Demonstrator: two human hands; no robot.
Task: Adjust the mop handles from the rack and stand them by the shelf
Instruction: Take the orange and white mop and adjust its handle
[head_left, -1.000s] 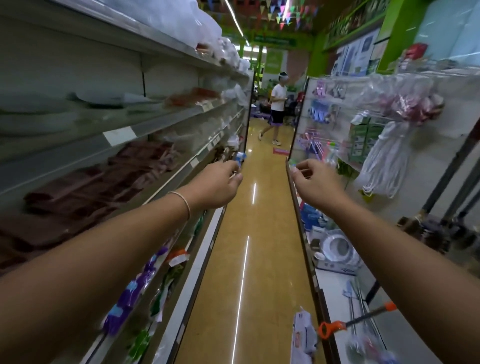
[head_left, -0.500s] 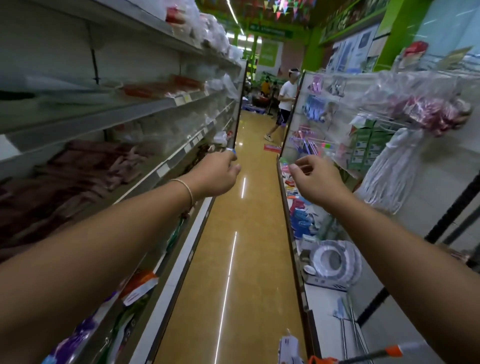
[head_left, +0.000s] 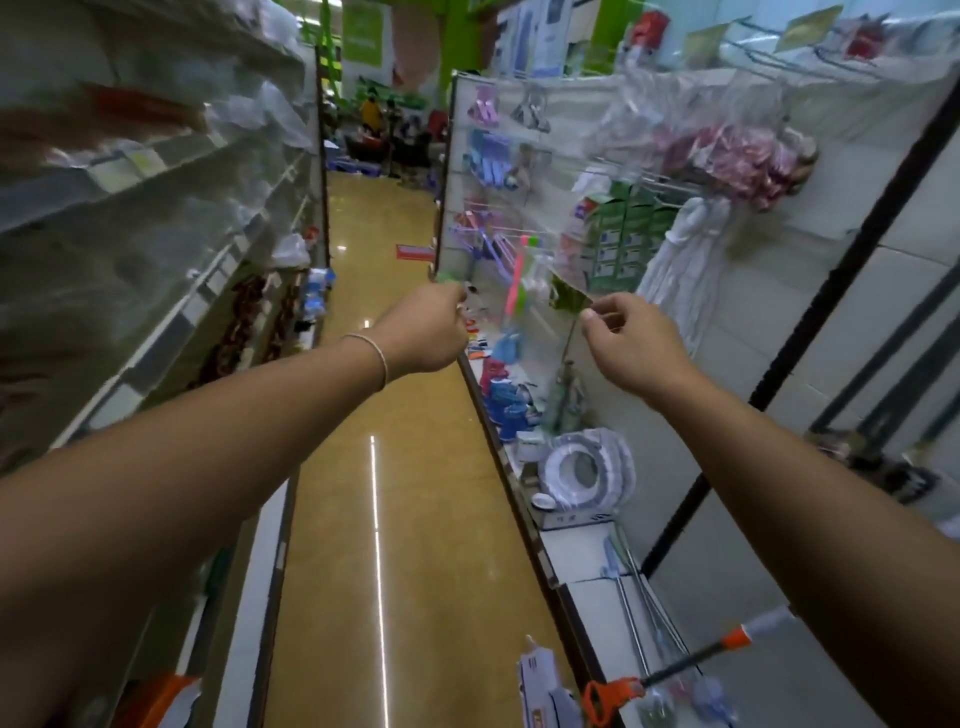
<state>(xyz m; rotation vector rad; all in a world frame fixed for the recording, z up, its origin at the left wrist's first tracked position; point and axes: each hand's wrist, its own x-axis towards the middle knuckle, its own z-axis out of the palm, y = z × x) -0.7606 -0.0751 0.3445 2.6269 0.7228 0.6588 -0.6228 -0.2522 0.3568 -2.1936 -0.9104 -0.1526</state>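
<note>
Head view shows us a long shop aisle with a shiny yellow floor (head_left: 405, 519) running away between two sets of shelves. On our left stands the left shelving (head_left: 156, 218), blurred, with pale wrapped goods on its boards. On our right stands the white display wall (head_left: 753, 364), with hooks that carry small packets, green boxes (head_left: 626, 239) and a white mop head (head_left: 680, 270) hanging below a pink bundle in clear plastic.

Dark mop handles (head_left: 852, 291) lean against this wall at the far right, from the top edge down to the low shelf; neither hand touches them. One more handle with orange fittings (head_left: 696, 662) lies low on the bottom shelf (head_left: 587, 551), near the lower edge of the picture. A white toilet seat (head_left: 587, 473) in plastic wrap sits on the same shelf, further along.

We hold both arms stretched forward over the aisle. Our left hand (head_left: 423, 332), with a thin bracelet (head_left: 371, 356) on the wrist, has its fingers curled together; something small and green shows at the fingertips, but we cannot tell what it is. Our right hand (head_left: 631, 345) has thumb and fingers pinched close near a hanging green packet (head_left: 569, 299); whether it truly grips this packet, we cannot tell.
</note>
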